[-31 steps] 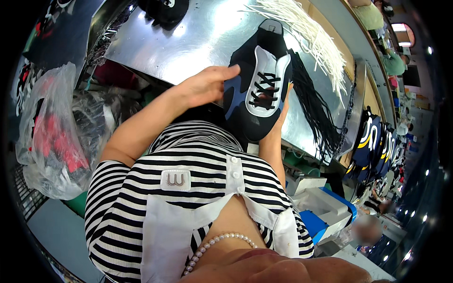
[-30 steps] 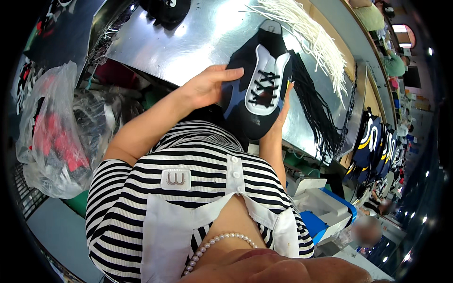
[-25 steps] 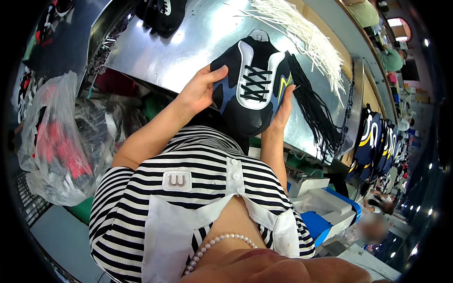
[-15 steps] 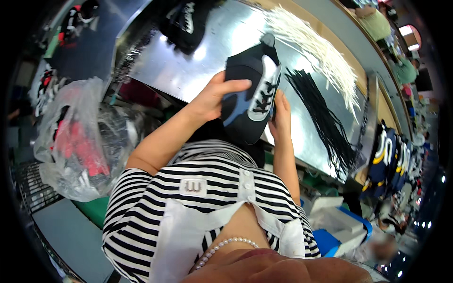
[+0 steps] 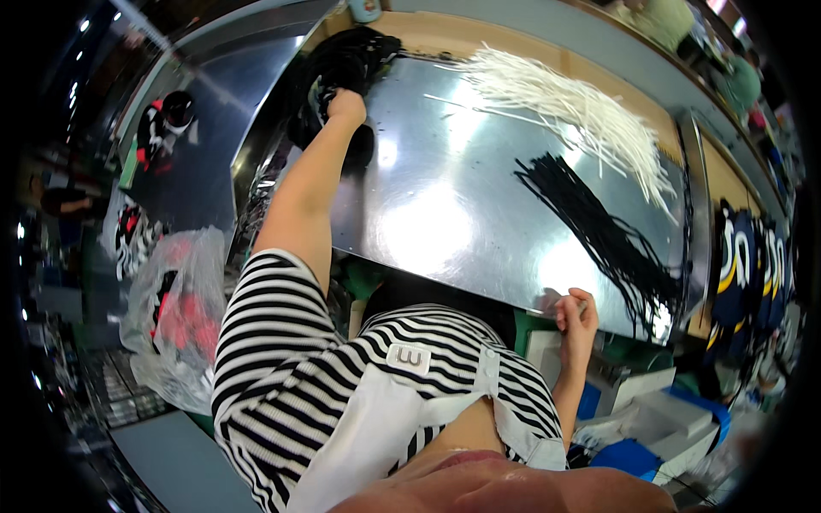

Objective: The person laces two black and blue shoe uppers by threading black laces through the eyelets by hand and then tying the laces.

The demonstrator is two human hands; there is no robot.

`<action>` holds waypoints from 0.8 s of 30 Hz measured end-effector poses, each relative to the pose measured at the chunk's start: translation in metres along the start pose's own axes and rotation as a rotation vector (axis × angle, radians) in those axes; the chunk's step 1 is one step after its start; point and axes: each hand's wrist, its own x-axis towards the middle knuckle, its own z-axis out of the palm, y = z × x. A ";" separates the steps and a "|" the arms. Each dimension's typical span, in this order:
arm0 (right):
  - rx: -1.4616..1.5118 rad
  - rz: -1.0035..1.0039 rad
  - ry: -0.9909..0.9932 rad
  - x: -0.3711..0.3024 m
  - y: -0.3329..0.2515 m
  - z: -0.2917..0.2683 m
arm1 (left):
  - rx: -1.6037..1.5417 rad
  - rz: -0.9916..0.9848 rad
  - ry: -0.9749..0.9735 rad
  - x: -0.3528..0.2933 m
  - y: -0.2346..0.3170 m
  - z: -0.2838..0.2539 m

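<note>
My left hand (image 5: 346,107) reaches to the far left of the metal table (image 5: 410,214), against a dark heap of black shoe uppers (image 5: 363,47). Its fingers are hidden among the dark pieces, so what they grip does not show. A rounded black part sticks out below the wrist. Over the table's front edge, at the right, my right hand (image 5: 577,318) is held with loosely bent fingers and nothing in them. Nearest to it lies a bundle of black shoelaces (image 5: 599,231). Behind that, a wide spread of white shoelaces (image 5: 564,103) lies along the back.
A clear plastic bag with pink-red pieces (image 5: 184,316) hangs at the left, below a grey side table (image 5: 209,145). Navy, yellow and white shoe parts (image 5: 740,265) stand at the right. White and blue boxes (image 5: 658,423) are low at the right.
The black and grey laced shoe has left my two hands. My left hand has moved far left to the dark heap; my right hand has come down and right to the table's front edge.
</note>
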 end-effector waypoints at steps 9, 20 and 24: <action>0.332 -0.168 1.048 0.002 0.115 -0.135 | -0.416 0.643 0.237 -0.145 0.063 -0.077; 0.180 -0.285 1.044 0.031 0.114 -0.136 | -0.931 1.188 -0.474 -0.387 0.183 -0.090; 0.318 -0.401 0.927 0.010 0.087 -0.155 | -0.906 1.228 -0.330 -0.398 0.198 -0.077</action>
